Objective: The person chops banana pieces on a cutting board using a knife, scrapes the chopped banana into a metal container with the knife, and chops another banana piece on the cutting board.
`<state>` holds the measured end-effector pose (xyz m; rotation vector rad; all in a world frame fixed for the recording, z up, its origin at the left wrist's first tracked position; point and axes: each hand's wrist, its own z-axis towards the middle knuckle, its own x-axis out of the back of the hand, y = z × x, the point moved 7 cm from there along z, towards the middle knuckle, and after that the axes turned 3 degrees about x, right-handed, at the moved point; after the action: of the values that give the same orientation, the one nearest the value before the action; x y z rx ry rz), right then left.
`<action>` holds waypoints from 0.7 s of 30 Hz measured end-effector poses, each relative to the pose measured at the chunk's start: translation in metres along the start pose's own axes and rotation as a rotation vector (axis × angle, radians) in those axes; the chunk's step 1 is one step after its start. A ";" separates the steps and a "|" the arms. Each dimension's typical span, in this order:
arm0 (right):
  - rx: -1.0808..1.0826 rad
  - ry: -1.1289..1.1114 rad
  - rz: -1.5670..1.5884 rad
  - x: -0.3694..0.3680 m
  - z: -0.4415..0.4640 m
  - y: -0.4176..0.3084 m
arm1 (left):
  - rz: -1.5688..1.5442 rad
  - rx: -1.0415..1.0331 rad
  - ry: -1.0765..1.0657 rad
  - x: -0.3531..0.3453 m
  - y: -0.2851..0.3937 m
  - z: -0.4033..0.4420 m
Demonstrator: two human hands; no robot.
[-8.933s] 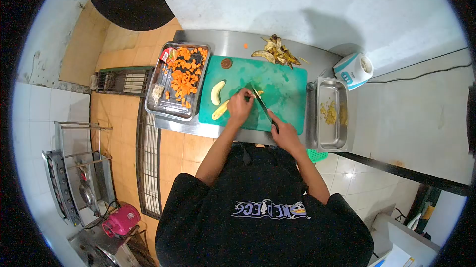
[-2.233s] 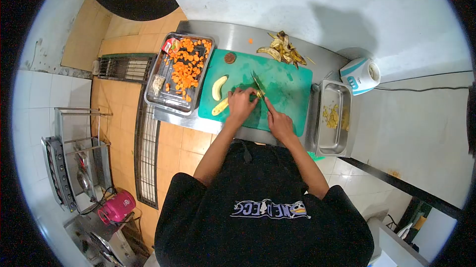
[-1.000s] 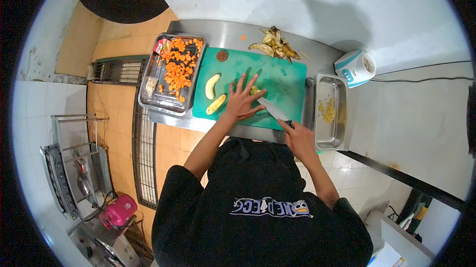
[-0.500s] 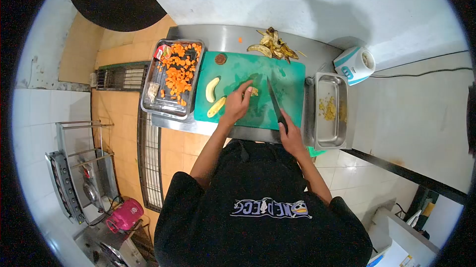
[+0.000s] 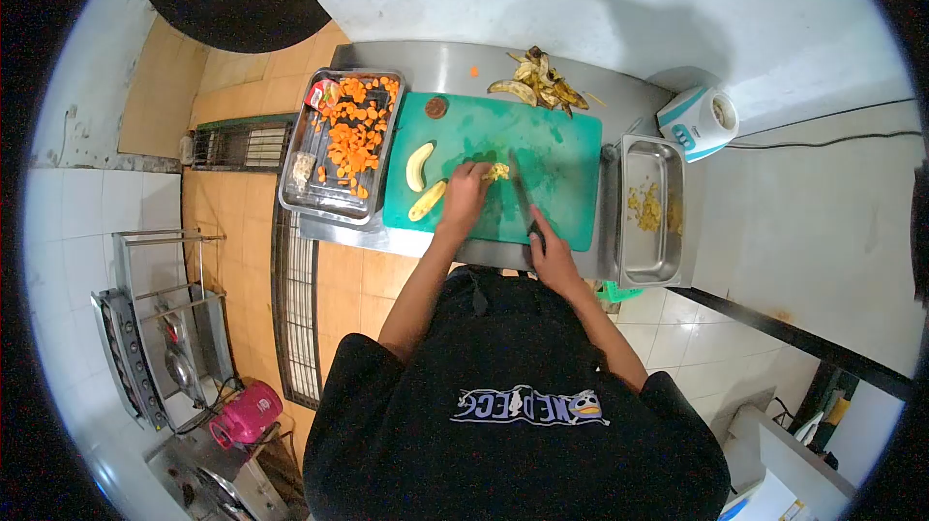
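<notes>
My right hand (image 5: 550, 252) is wrapped round the black handle of a knife (image 5: 521, 188), whose blade points away over the green cutting board (image 5: 561, 163). My left hand (image 5: 468, 194) has its fingers bent together at the left edge of a small heap of chopped banana (image 5: 496, 172); whether it pinches a piece cannot be made out. The blade lies just right of that heap. Left of my left hand are a peeled banana (image 5: 418, 167) and, below it, another banana piece (image 5: 427, 201). A round brown object (image 5: 436, 107) sits at the board's upper left.
A metal tray (image 5: 289, 194) with carrot pieces (image 5: 354, 146) and a red packet stands left of the board. Banana peels (image 5: 542, 82) lie behind it. To the right are a steel pan (image 5: 650, 274) with yellow pieces and a white-and-blue roll (image 5: 699, 123). The wall rises behind.
My left hand has gone from spread over the board to bent fingers beside the chopped heap. The knife has swung from slanting across the heap to pointing away, right of it.
</notes>
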<state>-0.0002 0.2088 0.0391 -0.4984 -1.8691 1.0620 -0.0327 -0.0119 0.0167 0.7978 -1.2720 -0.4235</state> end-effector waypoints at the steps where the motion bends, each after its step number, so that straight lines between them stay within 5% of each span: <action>1: -0.011 -0.065 0.008 -0.006 0.000 0.000 | 0.000 0.000 0.000 -0.002 -0.001 0.002; 8: -0.095 -0.037 -0.003 0.002 0.001 -0.010 | 0.000 -0.106 0.074 0.008 0.019 0.004; 21: 0.095 0.001 -0.374 -0.012 0.019 -0.009 | 0.012 -0.053 0.007 -0.010 0.010 0.013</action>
<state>-0.0096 0.1862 0.0359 -0.0866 -1.8108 0.8904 -0.0490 -0.0022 0.0188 0.7464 -1.2535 -0.4425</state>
